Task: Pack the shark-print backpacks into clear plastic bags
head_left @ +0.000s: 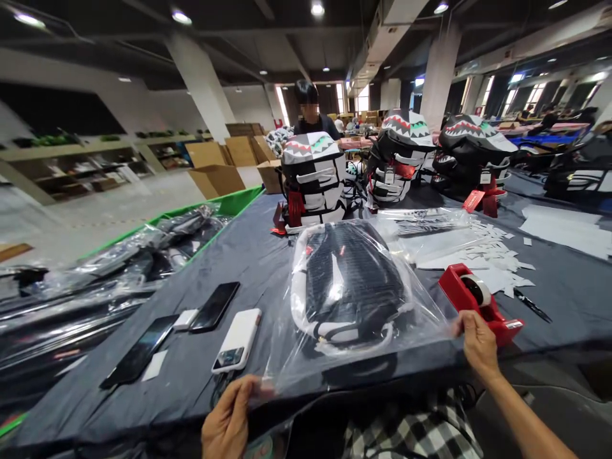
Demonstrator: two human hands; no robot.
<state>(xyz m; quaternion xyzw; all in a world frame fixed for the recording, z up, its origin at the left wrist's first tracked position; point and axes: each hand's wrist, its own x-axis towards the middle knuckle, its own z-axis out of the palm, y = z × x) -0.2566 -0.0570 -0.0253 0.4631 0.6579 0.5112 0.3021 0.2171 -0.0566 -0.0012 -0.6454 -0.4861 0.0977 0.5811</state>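
A black-and-white backpack (pixel 354 274) lies on the table inside a clear plastic bag (pixel 425 306), its black ribbed side facing up. My left hand (pixel 229 414) pinches the bag's near left corner at the table's front edge. At the near right corner, my right hand (pixel 478 344) has its fingers closed on the plastic too. The bag's near edge stretches between both hands. Just beyond my right hand stands a red tape dispenser (pixel 497 319) with a roll of tape in it.
Left on the dark-covered table (pixel 182 408) lie a white power bank (pixel 239 338) and two phones (pixel 215 306). Backpacks (pixel 315 178) stand at the back, near a person (pixel 310 111). Paper slips (pixel 497 248) and a pen (pixel 533 305) lie right. A green-edged bin (pixel 239 201) holds bagged goods.
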